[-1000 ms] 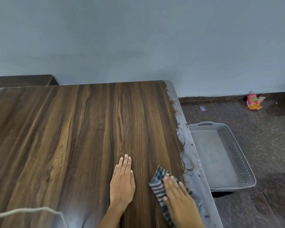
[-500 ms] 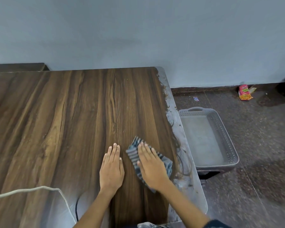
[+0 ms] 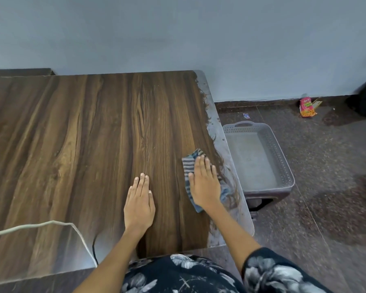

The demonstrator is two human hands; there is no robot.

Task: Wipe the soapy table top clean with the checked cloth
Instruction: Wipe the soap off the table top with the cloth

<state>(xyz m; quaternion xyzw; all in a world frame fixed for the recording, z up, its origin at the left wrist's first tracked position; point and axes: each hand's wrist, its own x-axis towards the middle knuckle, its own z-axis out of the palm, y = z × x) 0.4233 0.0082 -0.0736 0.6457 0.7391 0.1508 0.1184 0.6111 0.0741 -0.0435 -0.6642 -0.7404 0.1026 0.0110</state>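
A dark wood-grain table top [image 3: 82, 144] fills the left and middle of the head view. A grey soapy film [image 3: 230, 187] runs along its right edge. The blue-and-grey checked cloth [image 3: 189, 166] lies flat near that edge. My right hand [image 3: 205, 182] presses on it with straight fingers, covering most of it. My left hand [image 3: 140, 201] rests flat on the bare wood to the left of the cloth, fingers together, holding nothing.
A grey perforated plastic tray [image 3: 283, 166] stands on the floor just right of the table. A white cord [image 3: 40, 226] crosses the table's near left corner. A red packet [image 3: 306, 106] lies by the wall. The wall stands right behind the table.
My right hand has pushed the cloth away from me along the table's right side. My left hand stays flat on the wood. The camera has pulled back.
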